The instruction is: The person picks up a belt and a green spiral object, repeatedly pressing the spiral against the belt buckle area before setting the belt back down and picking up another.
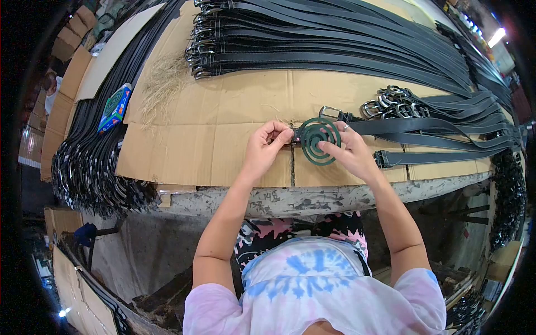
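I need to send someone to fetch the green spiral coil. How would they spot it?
Start at the cardboard-covered workbench, at its near edge in front of the person. There the left hand and right hand both hold the dark green spiral coil. It is flat and round, unlike the long black leather belts around it.

Bare cardboard (pixel 223 106) left; belts (pixel 435 125) crowd the right.
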Action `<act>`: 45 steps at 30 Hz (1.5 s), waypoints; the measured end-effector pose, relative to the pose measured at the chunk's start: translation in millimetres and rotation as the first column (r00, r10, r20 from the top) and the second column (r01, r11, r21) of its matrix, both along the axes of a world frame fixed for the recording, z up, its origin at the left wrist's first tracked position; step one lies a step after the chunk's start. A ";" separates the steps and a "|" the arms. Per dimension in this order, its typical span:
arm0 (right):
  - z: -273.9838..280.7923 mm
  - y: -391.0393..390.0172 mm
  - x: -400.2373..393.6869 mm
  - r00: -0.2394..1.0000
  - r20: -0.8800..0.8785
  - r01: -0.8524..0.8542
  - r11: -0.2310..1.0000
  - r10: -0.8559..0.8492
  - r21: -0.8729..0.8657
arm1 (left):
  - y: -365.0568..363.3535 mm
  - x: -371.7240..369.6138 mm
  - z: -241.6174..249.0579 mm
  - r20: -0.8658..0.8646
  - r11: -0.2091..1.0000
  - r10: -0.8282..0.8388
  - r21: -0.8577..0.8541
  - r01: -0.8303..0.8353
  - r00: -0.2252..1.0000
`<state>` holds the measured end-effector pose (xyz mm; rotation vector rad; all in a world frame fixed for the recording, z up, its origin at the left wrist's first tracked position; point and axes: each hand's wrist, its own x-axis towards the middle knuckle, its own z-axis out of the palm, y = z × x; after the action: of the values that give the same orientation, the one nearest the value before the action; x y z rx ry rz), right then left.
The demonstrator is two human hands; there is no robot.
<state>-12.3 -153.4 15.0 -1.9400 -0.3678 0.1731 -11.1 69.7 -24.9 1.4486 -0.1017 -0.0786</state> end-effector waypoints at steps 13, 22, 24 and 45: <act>1.4 -2.5 -0.1 0.999 -0.012 0.030 0.999 -0.030 -0.013 | 4.5 -2.0 9.7 -0.019 1.000 0.000 0.011 0.000 1.000; -2.4 -36.5 12.4 0.975 -0.142 0.206 0.936 -0.171 0.286 | -21.3 -6.0 19.9 0.458 0.731 -0.228 0.664 -0.160 0.859; -3.2 -36.2 10.3 0.971 -0.174 0.208 0.934 -0.162 0.289 | -26.6 -4.8 16.1 0.478 0.687 -0.226 0.696 -0.210 0.848; 0.7 -24.0 -4.5 0.998 0.058 -0.009 1.000 0.009 0.002 | -21.0 5.0 4.2 0.328 0.872 -0.074 0.480 -0.099 0.942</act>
<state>-16.9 -177.5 15.6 -1.9444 -0.4152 0.1225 -6.2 48.7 -20.7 1.9673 -0.3767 0.1706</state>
